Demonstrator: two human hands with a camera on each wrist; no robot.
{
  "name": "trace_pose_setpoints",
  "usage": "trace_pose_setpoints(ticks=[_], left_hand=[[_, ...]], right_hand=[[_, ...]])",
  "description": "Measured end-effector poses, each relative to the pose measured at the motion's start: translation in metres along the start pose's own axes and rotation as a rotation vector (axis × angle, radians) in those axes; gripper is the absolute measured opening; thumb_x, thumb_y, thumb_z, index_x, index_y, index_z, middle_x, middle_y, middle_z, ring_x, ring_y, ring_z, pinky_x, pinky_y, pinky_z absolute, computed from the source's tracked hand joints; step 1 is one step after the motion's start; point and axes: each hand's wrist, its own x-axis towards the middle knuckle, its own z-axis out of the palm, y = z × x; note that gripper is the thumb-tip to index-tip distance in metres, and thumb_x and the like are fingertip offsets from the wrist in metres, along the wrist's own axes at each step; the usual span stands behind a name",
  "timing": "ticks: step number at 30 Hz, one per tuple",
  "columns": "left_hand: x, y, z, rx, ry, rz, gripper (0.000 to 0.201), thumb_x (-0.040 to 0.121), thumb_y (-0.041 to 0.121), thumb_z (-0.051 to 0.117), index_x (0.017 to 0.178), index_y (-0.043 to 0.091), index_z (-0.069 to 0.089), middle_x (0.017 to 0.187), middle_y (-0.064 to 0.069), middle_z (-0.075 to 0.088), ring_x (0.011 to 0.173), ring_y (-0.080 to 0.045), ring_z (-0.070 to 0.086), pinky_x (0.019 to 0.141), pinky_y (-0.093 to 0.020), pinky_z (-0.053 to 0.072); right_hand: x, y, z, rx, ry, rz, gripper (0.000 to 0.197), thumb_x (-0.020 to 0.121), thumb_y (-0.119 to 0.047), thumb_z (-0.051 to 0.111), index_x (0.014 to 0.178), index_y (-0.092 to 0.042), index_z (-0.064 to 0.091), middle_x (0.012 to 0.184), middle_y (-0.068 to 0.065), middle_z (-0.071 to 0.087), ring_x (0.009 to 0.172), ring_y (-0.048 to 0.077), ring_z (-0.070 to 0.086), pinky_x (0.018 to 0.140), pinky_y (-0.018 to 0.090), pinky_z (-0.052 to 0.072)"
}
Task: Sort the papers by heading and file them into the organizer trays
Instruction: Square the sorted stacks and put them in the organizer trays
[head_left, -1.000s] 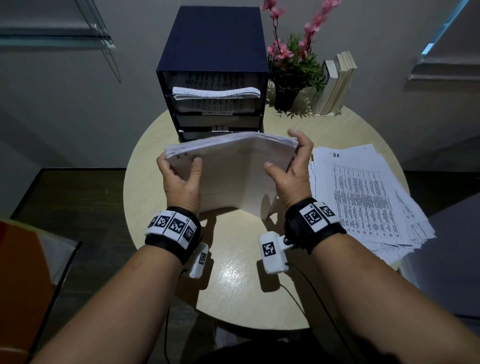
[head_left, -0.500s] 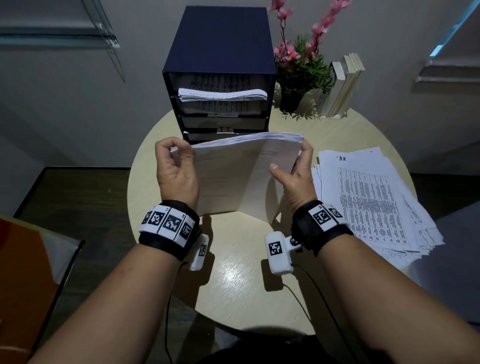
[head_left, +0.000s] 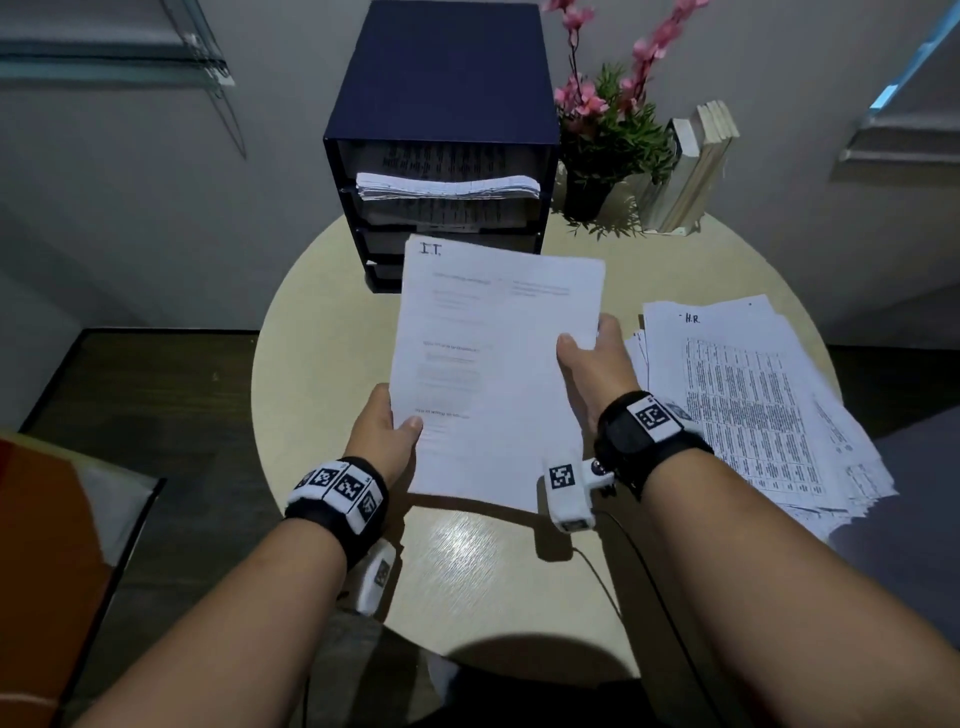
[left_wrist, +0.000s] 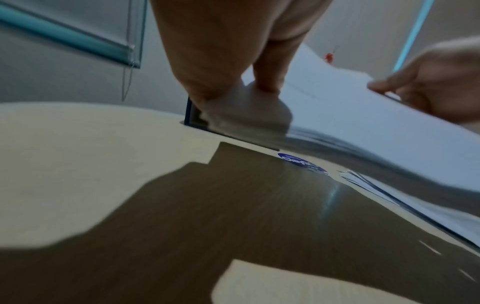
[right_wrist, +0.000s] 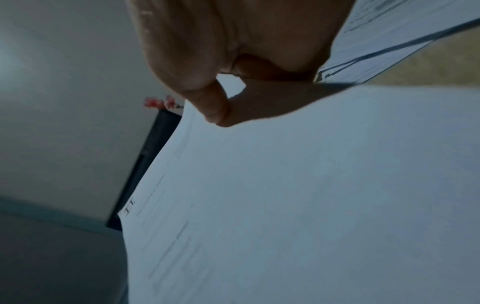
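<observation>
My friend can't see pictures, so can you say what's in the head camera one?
Two hands, left hand and right hand, hold a paper stack headed "I.T." above a round table. Behind it stands a dark blue organizer with papers in its upper trays. To the right lies a loose pile headed "H.R.", with a plant and books behind.

The paper stack (head_left: 493, 374), earlier stood on edge on the table (head_left: 322, 332), now lies face up above it, its "I.T." heading legible. The left hand (head_left: 382, 434) has slid to the lower left edge; the right hand (head_left: 592, 364) apparently pinches the right edge.
</observation>
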Motion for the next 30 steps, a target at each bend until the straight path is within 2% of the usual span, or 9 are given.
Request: trace_pose_setpoints(ticks=[3, 6, 11, 14, 17, 19, 21, 24, 30], left_hand=[[0.001, -0.011, 0.006, 0.0, 0.021, -0.137, 0.029, 0.096, 0.012, 0.052, 0.121, 0.023, 0.046, 0.119, 0.002, 0.062, 0.11, -0.023, 0.06, 0.103, -0.046, 0.046], [0.003, -0.019, 0.01, 0.121, 0.04, -0.234, 0.028, 0.098, 0.014, 0.051, 0.125, 0.01, 0.045, 0.115, -0.005, 0.059, 0.104, -0.026, 0.057, 0.095, -0.035, 0.045], [0.005, -0.032, 0.014, 0.197, -0.107, -0.318, 0.038, 0.086, 0.013, 0.055, 0.123, 0.008, 0.054, 0.116, -0.007, 0.066, 0.094, -0.021, 0.062, 0.073, -0.025, 0.048], [0.007, -0.038, 0.015, 0.276, -0.217, -0.307, 0.047, 0.072, 0.019, 0.052, 0.119, 0.016, 0.05, 0.107, -0.003, 0.067, 0.087, -0.02, 0.065, 0.071, -0.034, 0.06], [0.002, -0.03, 0.007, 0.262, -0.134, -0.297, 0.024, 0.09, 0.003, 0.047, 0.109, 0.014, 0.038, 0.092, 0.0, 0.053, 0.074, -0.015, 0.055, 0.039, -0.016, 0.047], [0.004, -0.034, -0.001, 0.262, -0.048, -0.257, 0.023, 0.094, 0.001, 0.045, 0.112, 0.013, 0.038, 0.094, 0.001, 0.052, 0.078, -0.016, 0.055, 0.048, -0.017, 0.047], [0.007, -0.043, -0.008, 0.221, -0.02, -0.209, 0.029, 0.094, 0.002, 0.048, 0.121, 0.011, 0.042, 0.107, -0.001, 0.056, 0.097, -0.023, 0.058, 0.076, -0.026, 0.047], [0.012, -0.05, -0.019, 0.005, -0.026, -0.171, 0.04, 0.092, 0.002, 0.054, 0.124, 0.023, 0.046, 0.118, 0.005, 0.062, 0.112, -0.021, 0.059, 0.095, -0.037, 0.049], [0.045, -0.026, -0.029, -0.177, -0.055, -0.097, 0.048, 0.089, 0.002, 0.058, 0.124, 0.031, 0.043, 0.115, 0.002, 0.066, 0.099, -0.023, 0.066, 0.078, -0.046, 0.056]], right_hand=[[-0.005, 0.035, 0.005, -0.332, -0.124, 0.103, 0.037, 0.097, -0.028, 0.05, 0.131, -0.016, 0.042, 0.118, -0.003, 0.06, 0.104, 0.02, 0.059, 0.089, 0.03, 0.046], [-0.012, 0.068, 0.009, -0.495, -0.244, 0.223, 0.039, 0.1, -0.028, 0.045, 0.134, -0.01, 0.04, 0.123, 0.003, 0.056, 0.113, 0.027, 0.056, 0.091, 0.031, 0.042], [-0.012, 0.099, 0.011, -0.577, -0.146, 0.26, 0.031, 0.097, -0.013, 0.048, 0.127, -0.005, 0.048, 0.123, 0.015, 0.06, 0.11, 0.034, 0.058, 0.092, 0.035, 0.047], [-0.008, 0.098, 0.014, -0.503, -0.107, 0.206, 0.031, 0.097, -0.012, 0.048, 0.128, -0.007, 0.049, 0.12, 0.01, 0.061, 0.104, 0.029, 0.057, 0.09, 0.033, 0.046], [-0.009, 0.095, 0.017, -0.406, -0.216, 0.203, 0.035, 0.099, -0.017, 0.049, 0.133, -0.013, 0.046, 0.118, 0.004, 0.061, 0.099, 0.021, 0.058, 0.083, 0.029, 0.044], [-0.009, 0.098, 0.021, -0.406, -0.297, 0.23, 0.039, 0.097, -0.015, 0.05, 0.135, -0.016, 0.043, 0.12, 0.005, 0.062, 0.094, 0.021, 0.06, 0.077, 0.028, 0.045], [-0.009, 0.101, 0.025, -0.394, -0.305, 0.198, 0.04, 0.096, -0.009, 0.048, 0.134, -0.017, 0.043, 0.12, 0.005, 0.063, 0.094, 0.021, 0.061, 0.075, 0.026, 0.046], [-0.003, 0.094, 0.031, -0.275, -0.262, 0.143, 0.038, 0.095, -0.003, 0.048, 0.129, -0.022, 0.045, 0.117, 0.002, 0.065, 0.105, 0.02, 0.063, 0.083, 0.029, 0.051], [0.031, 0.072, 0.042, -0.194, -0.173, 0.083, 0.038, 0.094, 0.0, 0.049, 0.125, -0.022, 0.049, 0.118, 0.0, 0.066, 0.107, 0.018, 0.063, 0.095, 0.034, 0.051]])
